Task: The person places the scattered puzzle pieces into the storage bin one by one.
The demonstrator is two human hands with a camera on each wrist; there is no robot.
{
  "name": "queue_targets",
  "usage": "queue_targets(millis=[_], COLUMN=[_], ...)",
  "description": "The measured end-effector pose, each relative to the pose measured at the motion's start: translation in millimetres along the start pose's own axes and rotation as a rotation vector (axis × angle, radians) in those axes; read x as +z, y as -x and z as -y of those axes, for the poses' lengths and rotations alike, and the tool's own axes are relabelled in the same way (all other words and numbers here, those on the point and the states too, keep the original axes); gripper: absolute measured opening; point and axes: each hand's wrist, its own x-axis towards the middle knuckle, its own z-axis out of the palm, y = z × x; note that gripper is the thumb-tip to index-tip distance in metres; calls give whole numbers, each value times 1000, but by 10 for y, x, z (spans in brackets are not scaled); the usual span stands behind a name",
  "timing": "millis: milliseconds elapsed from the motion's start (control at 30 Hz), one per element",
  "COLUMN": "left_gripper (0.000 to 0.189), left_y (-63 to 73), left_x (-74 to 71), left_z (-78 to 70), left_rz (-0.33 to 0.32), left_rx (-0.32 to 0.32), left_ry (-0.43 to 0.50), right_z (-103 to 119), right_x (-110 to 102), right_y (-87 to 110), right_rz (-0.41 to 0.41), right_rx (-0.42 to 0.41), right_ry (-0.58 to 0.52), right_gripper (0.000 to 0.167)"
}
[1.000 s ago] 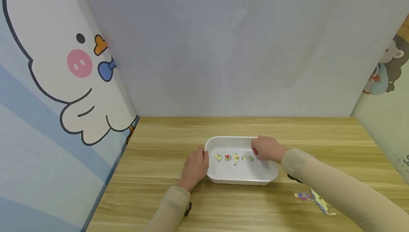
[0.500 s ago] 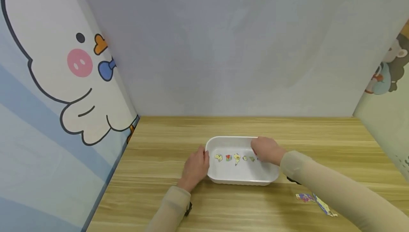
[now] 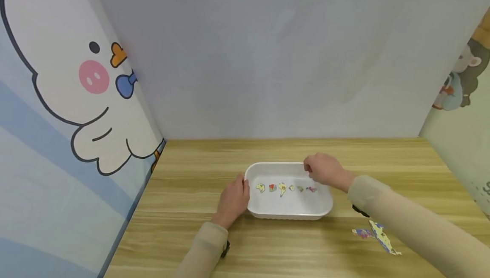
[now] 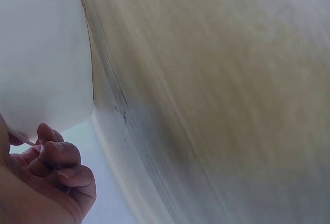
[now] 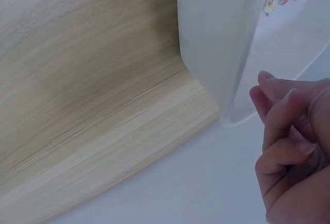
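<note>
A white rectangular plastic tray (image 3: 285, 217) stands on the wooden table. My left hand (image 3: 233, 201) grips its left rim; in the left wrist view the fingers (image 4: 61, 153) curl at the edge of the white wall. Inside the tray several small coloured paper scraps lie in a row, among them a red-and-green scrap (image 3: 272, 187) and, at the right end, a purple scrap (image 3: 311, 189). My right hand (image 3: 325, 170) is over the tray's far right corner. Its fingers are curled, with thumb and forefinger close together and nothing visible between them in the right wrist view.
To the right of the tray, near my right sleeve, lie a long yellow-and-blue paper scrap (image 3: 384, 237) and a purple-and-blue scrap (image 3: 362, 233). A grey-white backdrop (image 3: 291, 65) rises behind the table (image 3: 183, 176). Printed cartoon panels flank it on both sides.
My right hand has moved up and back from the tray's floor, and the purple scrap under it now shows. My left hand keeps its place on the rim.
</note>
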Motion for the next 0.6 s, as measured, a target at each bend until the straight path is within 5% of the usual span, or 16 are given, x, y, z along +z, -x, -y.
queue_targets(millis=[233,600], left_gripper=[18,18], left_y=[-9,-11], left_x=[30,39], left_z=[-9,-17], left_rz=[6,-6], left_rx=[-18,-11], left_ry=[3,0], right_z=[-136,-481], right_x=[-105,-129], right_y=[188,622], right_rz=[-120,-208], right_rx=[-8,17], right_ry=[-31,-349], right_gripper=[20,31])
